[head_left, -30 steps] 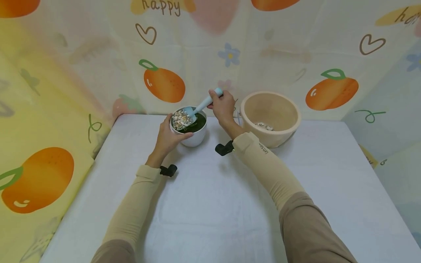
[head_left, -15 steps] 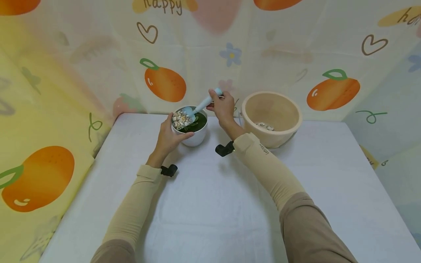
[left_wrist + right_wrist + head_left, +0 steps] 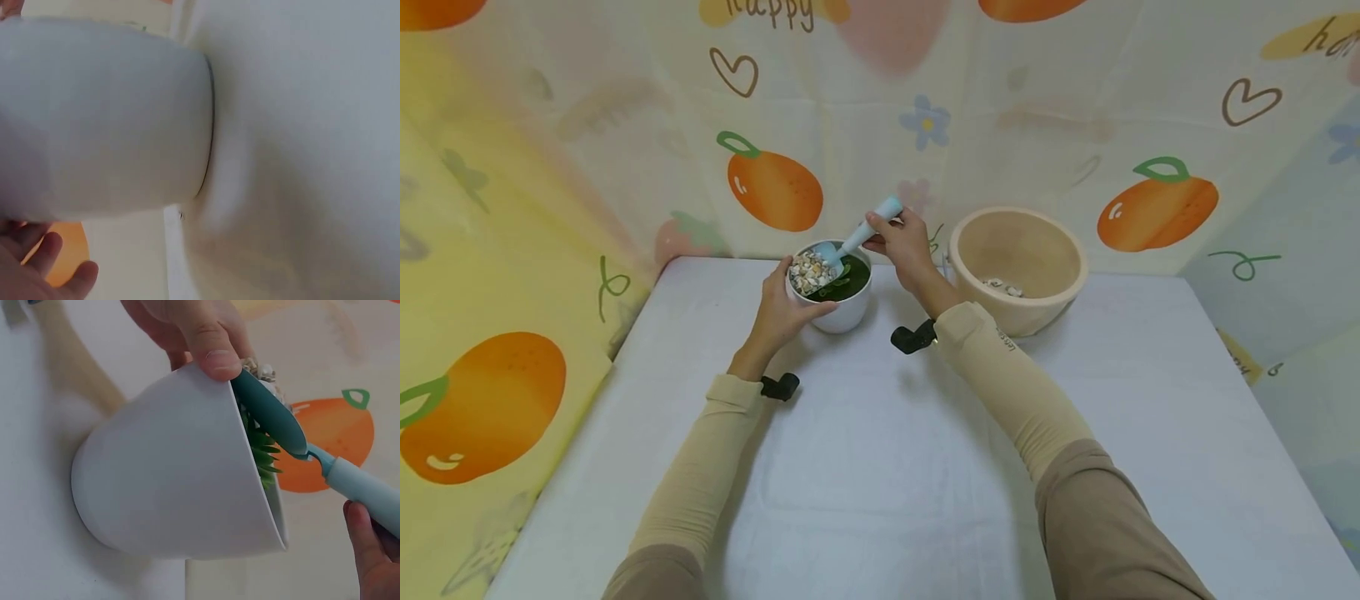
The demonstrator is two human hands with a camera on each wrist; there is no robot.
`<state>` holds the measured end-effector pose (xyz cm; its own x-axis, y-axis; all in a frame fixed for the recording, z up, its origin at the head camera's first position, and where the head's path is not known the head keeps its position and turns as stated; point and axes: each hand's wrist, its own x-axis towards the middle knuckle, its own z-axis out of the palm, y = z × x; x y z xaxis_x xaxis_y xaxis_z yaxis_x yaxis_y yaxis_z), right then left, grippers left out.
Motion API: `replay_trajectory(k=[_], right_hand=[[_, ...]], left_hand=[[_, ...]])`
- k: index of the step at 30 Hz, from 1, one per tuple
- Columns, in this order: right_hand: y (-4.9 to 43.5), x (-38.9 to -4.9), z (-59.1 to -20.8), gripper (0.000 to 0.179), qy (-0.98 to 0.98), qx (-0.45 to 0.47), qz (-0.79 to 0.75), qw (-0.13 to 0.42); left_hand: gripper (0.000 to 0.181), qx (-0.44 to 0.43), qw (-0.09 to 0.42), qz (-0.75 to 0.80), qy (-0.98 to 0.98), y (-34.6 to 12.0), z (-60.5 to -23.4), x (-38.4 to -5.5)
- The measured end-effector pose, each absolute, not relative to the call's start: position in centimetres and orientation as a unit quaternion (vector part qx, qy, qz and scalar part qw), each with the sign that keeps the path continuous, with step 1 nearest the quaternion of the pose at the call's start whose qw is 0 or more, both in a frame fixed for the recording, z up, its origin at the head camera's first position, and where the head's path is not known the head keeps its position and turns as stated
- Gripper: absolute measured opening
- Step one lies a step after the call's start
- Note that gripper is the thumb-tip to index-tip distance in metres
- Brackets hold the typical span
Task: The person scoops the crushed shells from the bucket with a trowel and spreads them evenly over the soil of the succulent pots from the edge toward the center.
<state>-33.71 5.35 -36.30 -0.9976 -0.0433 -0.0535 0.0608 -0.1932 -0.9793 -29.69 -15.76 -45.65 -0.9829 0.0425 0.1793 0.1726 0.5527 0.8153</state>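
The right hand (image 3: pixel 910 246) is shifting slightly down the blue scoop (image 3: pixel 853 244), pinching it, holding stones (image 3: pixel 810 273) over the white pot (image 3: pixel 842 317), probably against spills; the left hand (image 3: pixel 777 315) is clasping that pot on the table (image 3: pixel 880 458), apparently steadying it.

Wall cloth (image 3: pixel 880 117): word "happy" (image 3: pixel 769 12), top edge cropped, above and left of the right fingers (image 3: pixel 913 222); 1 cropped word beginning "ha" (image 3: pixel 1328 37), above and far right of them. Right sleeve (image 3: pixel 1030 396): small lettering (image 3: pixel 1003 338) below and right of the fingers, not fully legible.
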Motion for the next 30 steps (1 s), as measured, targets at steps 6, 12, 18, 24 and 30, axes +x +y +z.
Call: replay_trajectory(k=[6, 12, 18, 24, 30], right_hand=[[5.27, -33.55, -36.26, 0.034, 0.642, 0.001, -0.767, 0.014], [5.15, -33.38, -36.23, 0.034, 0.659, -0.011, -0.752, 0.001], [5.19, -33.52, -36.26, 0.028, 0.659, -0.006, -0.752, -0.016], [5.31, -33.46, -36.19, 0.028, 0.659, -0.001, -0.752, -0.022], [5.59, -33.72, -36.12, 0.028, 0.655, 0.014, -0.755, -0.027]], left_hand=[[0.116, -0.064, 0.015, -0.491, -0.869, -16.22, -45.38, -30.29], [0.12, -0.055, 0.019, -0.497, -0.866, -16.32, -45.78, -30.35], [0.12, -0.053, 0.032, -0.501, -0.863, -16.08, -45.71, -30.1], [0.116, -0.041, 0.046, -0.492, -0.869, -15.95, -45.67, -29.82], [0.113, -0.033, 0.049, -0.491, -0.869, -15.74, -45.49, -29.67]])
